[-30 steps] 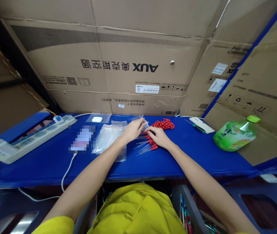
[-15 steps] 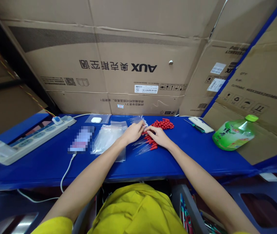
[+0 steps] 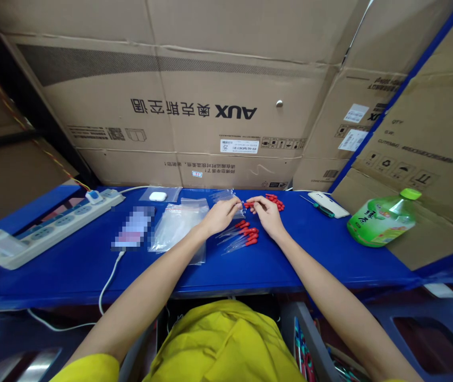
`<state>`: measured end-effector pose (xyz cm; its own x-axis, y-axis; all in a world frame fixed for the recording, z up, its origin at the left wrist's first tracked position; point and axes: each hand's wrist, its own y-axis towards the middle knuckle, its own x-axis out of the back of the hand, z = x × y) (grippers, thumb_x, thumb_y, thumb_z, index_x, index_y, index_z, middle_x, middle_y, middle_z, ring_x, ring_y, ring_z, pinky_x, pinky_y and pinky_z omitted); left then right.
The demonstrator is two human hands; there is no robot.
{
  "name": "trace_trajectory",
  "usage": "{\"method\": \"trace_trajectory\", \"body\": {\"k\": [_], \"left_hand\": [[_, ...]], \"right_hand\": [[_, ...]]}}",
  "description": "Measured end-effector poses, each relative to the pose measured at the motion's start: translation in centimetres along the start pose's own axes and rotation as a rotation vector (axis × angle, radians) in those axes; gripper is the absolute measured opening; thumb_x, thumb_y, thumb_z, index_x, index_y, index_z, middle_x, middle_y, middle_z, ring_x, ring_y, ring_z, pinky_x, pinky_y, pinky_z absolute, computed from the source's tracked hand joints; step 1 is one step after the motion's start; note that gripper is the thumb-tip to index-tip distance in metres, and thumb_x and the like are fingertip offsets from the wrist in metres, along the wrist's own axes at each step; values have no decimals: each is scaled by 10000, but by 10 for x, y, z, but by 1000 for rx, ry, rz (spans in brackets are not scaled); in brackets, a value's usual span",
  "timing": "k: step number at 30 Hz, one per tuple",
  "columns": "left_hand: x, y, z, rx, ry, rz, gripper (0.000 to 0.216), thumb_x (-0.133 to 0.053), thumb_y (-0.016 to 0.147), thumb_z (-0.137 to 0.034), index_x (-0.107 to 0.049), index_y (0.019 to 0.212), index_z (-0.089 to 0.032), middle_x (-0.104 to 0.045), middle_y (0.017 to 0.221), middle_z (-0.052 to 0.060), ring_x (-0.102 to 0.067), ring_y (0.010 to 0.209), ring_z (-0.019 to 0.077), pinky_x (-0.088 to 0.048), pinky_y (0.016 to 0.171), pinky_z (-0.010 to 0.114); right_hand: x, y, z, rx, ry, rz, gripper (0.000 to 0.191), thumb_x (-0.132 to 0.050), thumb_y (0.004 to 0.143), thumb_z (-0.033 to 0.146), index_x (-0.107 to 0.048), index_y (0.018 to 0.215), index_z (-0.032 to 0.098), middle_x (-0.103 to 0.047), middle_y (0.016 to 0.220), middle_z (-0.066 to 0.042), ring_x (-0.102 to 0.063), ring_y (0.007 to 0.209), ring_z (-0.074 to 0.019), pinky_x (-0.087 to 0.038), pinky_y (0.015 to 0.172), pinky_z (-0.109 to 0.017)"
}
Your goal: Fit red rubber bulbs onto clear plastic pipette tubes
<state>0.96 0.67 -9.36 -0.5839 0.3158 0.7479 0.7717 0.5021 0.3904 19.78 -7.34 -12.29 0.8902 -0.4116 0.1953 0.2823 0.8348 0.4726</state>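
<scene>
Both hands pinch small parts together at the far middle of the blue table (image 3: 309, 249).

A power strip (image 3: 51, 225) lies at the left, with clear bags (image 3: 178, 223) right of it. The left hand (image 3: 220, 215) pinches what looks like a thin clear tube (image 3: 239, 206), though the tube is hard to make out. Touching its tip is a red cap (image 3: 249, 204), nipped in the right hand (image 3: 268, 213). The capped tubes (image 3: 244, 237) lie near, just below the hands, and the loose caps (image 3: 276, 200) sit beyond the right hand. The likely risks are that pushing askew bends the tube, or that the cap slips from so light a pinch and rolls into the loose ones. The green bottle (image 3: 381, 218), on its side at the far right, could roll.
</scene>
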Motion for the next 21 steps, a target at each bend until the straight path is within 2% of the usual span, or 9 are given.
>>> {"method": "trace_trajectory", "body": {"k": [4,11,16,21], "left_hand": [[2,2,-2,-25,-86,-30,319,-384,1089,-365,-654,1047,-202,-758,1069,53,-701,1022,195,-500,931,313],[4,6,-4,19,-130,-60,347,-394,1078,-317,-720,1110,-202,-755,1216,62,-678,1166,206,-479,1071,332],[3,6,-2,-50,-152,-87,338,-458,1066,-333,-754,1142,-187,-760,1207,84,-691,1127,221,-498,1020,340],[7,5,-2,-122,-146,-89,323,-502,1057,-320,-782,1138,-179,-774,1087,99,-703,996,221,-505,931,344]], "right_hand": [[-2,-1,4,1,63,-8,243,-606,914,417,-717,996,217,-743,934,-50,-672,781,-189,-572,753,-339],[-2,-1,7,-17,111,-95,272,-696,871,460,-713,987,214,-730,867,-42,-685,779,-197,-587,768,-352],[-2,-2,5,-14,137,-84,314,-753,835,475,-727,1003,211,-746,878,-43,-703,788,-197,-602,787,-358],[-2,-2,3,-16,190,-50,327,-820,787,446,-790,1008,206,-780,913,-52,-721,786,-203,-606,787,-360]]}}
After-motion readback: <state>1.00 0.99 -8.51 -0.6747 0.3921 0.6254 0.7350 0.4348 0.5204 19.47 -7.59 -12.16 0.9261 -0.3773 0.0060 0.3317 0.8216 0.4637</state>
